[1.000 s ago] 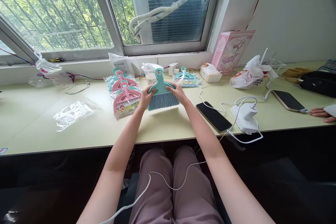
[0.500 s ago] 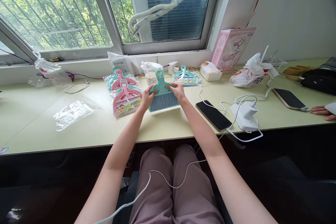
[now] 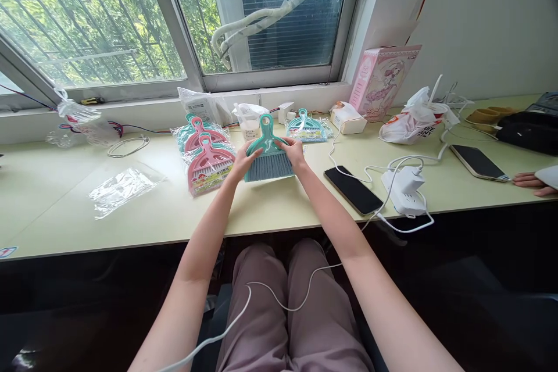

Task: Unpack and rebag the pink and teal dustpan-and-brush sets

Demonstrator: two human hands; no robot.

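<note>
Between my two hands is a teal dustpan and brush set [image 3: 270,166], its grey bristles toward me and its looped handle pointing at the window. My left hand [image 3: 245,158] is closed on its left edge, thumb on top. On the opposite edge my right hand [image 3: 294,153] grips it the same way. Left of it lie bagged pink dustpan and brush sets [image 3: 210,164], overlapping a teal one behind. Another bagged teal set [image 3: 306,127] rests farther back, to the right. A flattened clear plastic bag [image 3: 125,189] is on the table at the left.
A black phone [image 3: 353,190] and a white power strip [image 3: 405,190] with looping cables lie to my right. Behind them are a tissue pack [image 3: 348,118], a pink box [image 3: 383,81] and a white plastic bag [image 3: 412,119]. Another person's hand [image 3: 534,182] rests at the far right.
The dustpan and brush set has tilted slightly in my hands, its bristle end a little higher. Both hands keep their grip, and the view has shifted slightly.
</note>
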